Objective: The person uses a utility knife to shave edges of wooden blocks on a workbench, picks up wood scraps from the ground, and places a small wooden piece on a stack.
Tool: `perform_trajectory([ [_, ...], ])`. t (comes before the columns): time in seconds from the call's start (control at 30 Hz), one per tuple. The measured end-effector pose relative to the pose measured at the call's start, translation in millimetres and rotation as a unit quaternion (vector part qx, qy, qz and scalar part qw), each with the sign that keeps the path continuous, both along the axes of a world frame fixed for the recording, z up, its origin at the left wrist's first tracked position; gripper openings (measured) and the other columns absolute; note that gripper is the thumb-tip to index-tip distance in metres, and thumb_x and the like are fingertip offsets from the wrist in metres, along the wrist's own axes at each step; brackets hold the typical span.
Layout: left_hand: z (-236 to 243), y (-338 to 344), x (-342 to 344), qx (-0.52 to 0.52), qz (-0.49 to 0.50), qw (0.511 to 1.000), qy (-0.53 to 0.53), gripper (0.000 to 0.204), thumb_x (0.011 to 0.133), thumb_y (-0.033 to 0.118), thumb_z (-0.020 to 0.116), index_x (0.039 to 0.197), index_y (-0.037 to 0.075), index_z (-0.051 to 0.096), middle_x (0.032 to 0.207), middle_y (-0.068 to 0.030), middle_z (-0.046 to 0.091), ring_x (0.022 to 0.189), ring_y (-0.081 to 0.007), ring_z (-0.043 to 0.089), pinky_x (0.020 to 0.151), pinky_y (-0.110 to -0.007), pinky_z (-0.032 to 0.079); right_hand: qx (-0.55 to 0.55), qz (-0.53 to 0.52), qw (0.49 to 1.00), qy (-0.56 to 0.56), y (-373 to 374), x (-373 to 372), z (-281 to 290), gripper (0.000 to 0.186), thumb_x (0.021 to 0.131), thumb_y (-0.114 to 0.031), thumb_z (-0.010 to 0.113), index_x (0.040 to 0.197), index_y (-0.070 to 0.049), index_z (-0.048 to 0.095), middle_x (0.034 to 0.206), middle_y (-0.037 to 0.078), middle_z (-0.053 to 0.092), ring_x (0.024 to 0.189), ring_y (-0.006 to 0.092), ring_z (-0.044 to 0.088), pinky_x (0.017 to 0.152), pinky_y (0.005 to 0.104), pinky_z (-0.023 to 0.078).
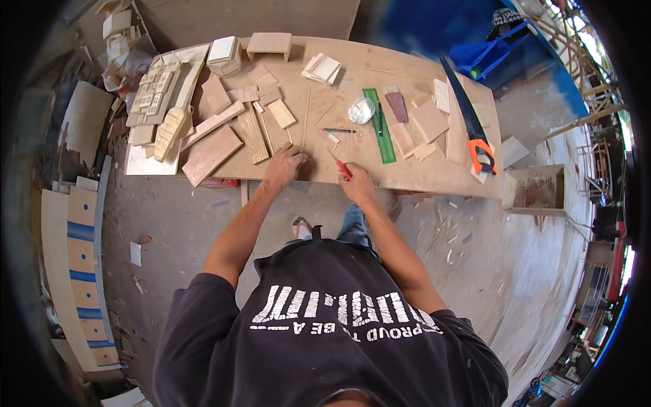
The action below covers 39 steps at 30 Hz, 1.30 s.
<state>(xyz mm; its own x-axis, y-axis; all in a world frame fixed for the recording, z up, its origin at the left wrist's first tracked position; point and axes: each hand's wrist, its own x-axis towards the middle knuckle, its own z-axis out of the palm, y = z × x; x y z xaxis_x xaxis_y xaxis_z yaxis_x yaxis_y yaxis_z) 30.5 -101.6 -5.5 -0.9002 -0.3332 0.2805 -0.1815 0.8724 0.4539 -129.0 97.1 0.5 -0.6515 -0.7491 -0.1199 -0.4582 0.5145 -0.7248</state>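
Note:
At the near edge of the wooden workbench (420, 182), my left hand (286, 165) has its fingers curled and pressed together. A thin wood stick (306, 112) lies just beyond it; whatever the fingers grip is too small to make out. My right hand (357, 183), a little to the right, is closed round a red-handled knife (344, 169), its thin blade pointing away and to the left. Beyond the blade lie small wood offcuts (333, 138) and a dark pencil (338, 130).
Wood blocks (212, 154) and a carved wooden model (154, 88) crowd the left. Rightward are a green ruler (380, 129), a crumpled silvery-white lump (361, 110), more wood pieces (430, 122) and an orange-handled saw (468, 112). A box (536, 190) stands off the bench's right end.

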Motion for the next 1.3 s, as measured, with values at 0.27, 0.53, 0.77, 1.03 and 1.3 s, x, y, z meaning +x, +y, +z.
perform_trajectory([
  [0.27, -4, 27, 2, 0.02, 0.1, 0.991, 0.081, 0.017, 0.081, 0.006, 0.069, 0.098, 0.002, 0.071, 0.095, -0.013, 0.066, 0.094, -0.0321, 0.058, 0.084, -0.042, 0.05, 0.006, 0.146, 0.987, 0.065, -14, -3, 4, 0.018, 0.085, -0.017, 0.066, 0.096, -0.003, 0.064, 0.098, 0.019, 0.065, 0.093, 0.0434, 0.065, 0.081, 0.0519, 0.052],
  [0.53, -4, 53, 3, 0.062, 0.244, 0.961, 0.116, 0.015, 0.082, 0.009, 0.072, 0.096, 0.004, 0.073, 0.093, -0.0131, 0.067, 0.091, -0.0337, 0.059, 0.081, -0.042, 0.05, 0.005, 0.109, 0.994, -0.015, -39, -15, 3, 0.021, 0.089, -0.022, 0.063, 0.095, -0.001, 0.063, 0.097, 0.022, 0.066, 0.092, 0.0439, 0.065, 0.08, 0.0511, 0.051],
  [0.77, -2, 42, 1, 0.004, 0.174, 0.981, 0.086, 0.015, 0.082, 0.008, 0.067, 0.096, 0.007, 0.072, 0.098, -0.0087, 0.066, 0.097, -0.0307, 0.059, 0.082, -0.042, 0.049, 0.035, 0.128, 0.991, 0.002, -60, -10, 13, 0.024, 0.089, -0.025, 0.063, 0.092, -0.001, 0.063, 0.096, 0.024, 0.067, 0.092, 0.0451, 0.064, 0.079, 0.0508, 0.051],
  [1.03, -4, 31, 8, -0.006, 0.086, 0.996, 0.032, 0.019, 0.083, 0.01, 0.062, 0.101, 0.005, 0.069, 0.105, -0.0089, 0.064, 0.102, -0.0291, 0.058, 0.086, -0.041, 0.048, 0.004, 0.099, 0.995, -0.029, -58, -15, 0, 0.024, 0.089, -0.023, 0.065, 0.089, 0.001, 0.065, 0.09, 0.026, 0.067, 0.087, 0.045, 0.065, 0.074, 0.0492, 0.051],
  [1.3, -1, 37, 8, -0.003, 0.099, 0.994, 0.034, 0.015, 0.087, 0.012, 0.064, 0.1, 0.006, 0.068, 0.102, -0.0081, 0.064, 0.1, -0.0293, 0.058, 0.085, -0.041, 0.047, -0.012, 0.077, 0.997, -0.021, -51, -22, -12, 0.023, 0.087, -0.021, 0.067, 0.094, 0.001, 0.068, 0.081, 0.019, 0.069, 0.075, 0.0298, 0.068, 0.07, 0.0404, 0.051],
])
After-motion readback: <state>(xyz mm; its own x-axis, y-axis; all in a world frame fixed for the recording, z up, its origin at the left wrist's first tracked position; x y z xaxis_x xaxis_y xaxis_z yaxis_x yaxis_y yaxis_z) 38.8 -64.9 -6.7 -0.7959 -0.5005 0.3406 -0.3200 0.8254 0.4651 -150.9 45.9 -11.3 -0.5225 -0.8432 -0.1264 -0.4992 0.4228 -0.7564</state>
